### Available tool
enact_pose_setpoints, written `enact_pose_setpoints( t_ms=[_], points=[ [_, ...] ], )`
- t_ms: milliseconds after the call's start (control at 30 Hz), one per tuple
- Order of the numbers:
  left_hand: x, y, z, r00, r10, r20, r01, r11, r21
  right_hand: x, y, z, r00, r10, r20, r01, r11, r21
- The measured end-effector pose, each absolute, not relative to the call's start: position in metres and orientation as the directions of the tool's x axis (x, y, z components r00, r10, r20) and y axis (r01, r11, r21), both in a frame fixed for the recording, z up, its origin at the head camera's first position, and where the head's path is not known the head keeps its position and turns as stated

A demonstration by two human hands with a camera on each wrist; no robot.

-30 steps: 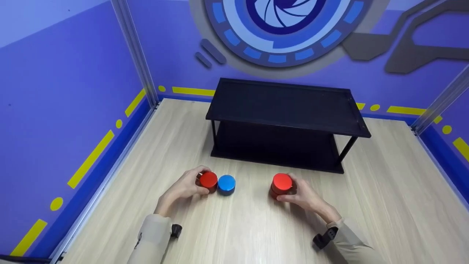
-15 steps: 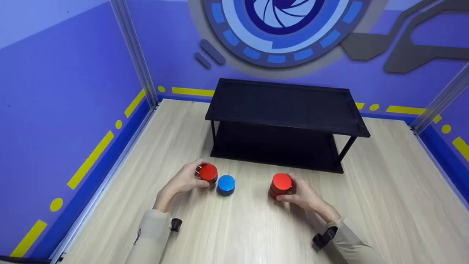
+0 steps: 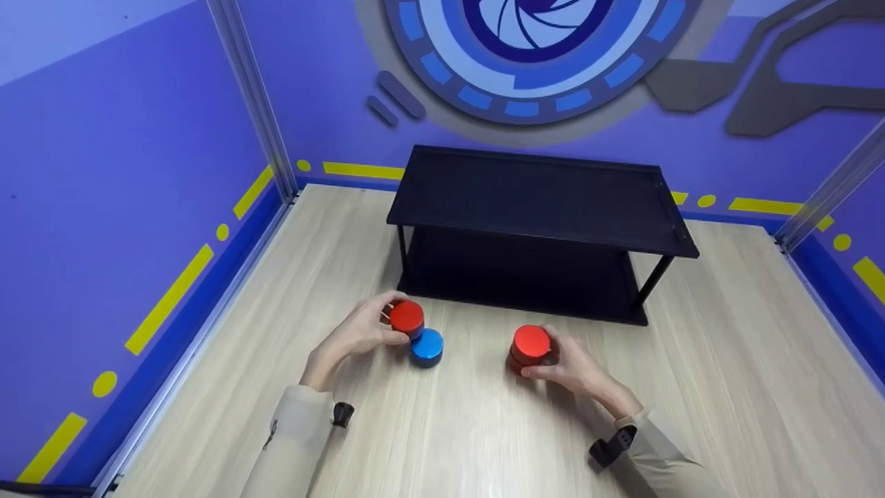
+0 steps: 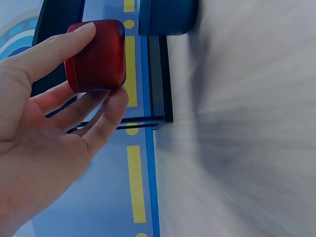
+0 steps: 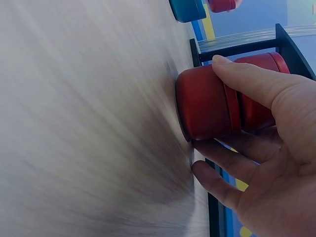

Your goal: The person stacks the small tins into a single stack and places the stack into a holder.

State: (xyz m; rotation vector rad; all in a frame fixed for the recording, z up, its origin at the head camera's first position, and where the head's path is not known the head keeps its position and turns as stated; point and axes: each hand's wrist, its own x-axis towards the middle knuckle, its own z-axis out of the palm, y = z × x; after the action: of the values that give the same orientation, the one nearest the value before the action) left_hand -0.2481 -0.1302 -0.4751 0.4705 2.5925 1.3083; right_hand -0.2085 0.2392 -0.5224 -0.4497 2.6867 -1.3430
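As left fingers [image 4: 109, 116] pinch a lidded red tin [image 3: 406, 315], right fingers [image 5: 218, 185] grip stacked tins [image 3: 532, 342].

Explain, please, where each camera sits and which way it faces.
Head: worn on the head, facing forward and down at the black shelf; left hand, right hand and sleeves show.
Left wrist: on that wrist, facing the held red tin; the left hand shows.
Right wrist: on that wrist, facing two stacked red tins; the right hand shows.
Shared: both wrist views show the blue tin and part of the black shelf.
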Motion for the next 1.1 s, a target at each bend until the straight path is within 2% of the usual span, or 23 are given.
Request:
enact_pose_setpoints(
  t_ms=[1100],
  points=[
    [-0.26, -0.089, -0.462, -0.874, 0.48, 0.07, 0.354, 0.532, 0.769, -0.209, 0.239, -0.522, -0.948, -0.316, 0.033, -0.215, 0.563, -0.798]
  ],
)
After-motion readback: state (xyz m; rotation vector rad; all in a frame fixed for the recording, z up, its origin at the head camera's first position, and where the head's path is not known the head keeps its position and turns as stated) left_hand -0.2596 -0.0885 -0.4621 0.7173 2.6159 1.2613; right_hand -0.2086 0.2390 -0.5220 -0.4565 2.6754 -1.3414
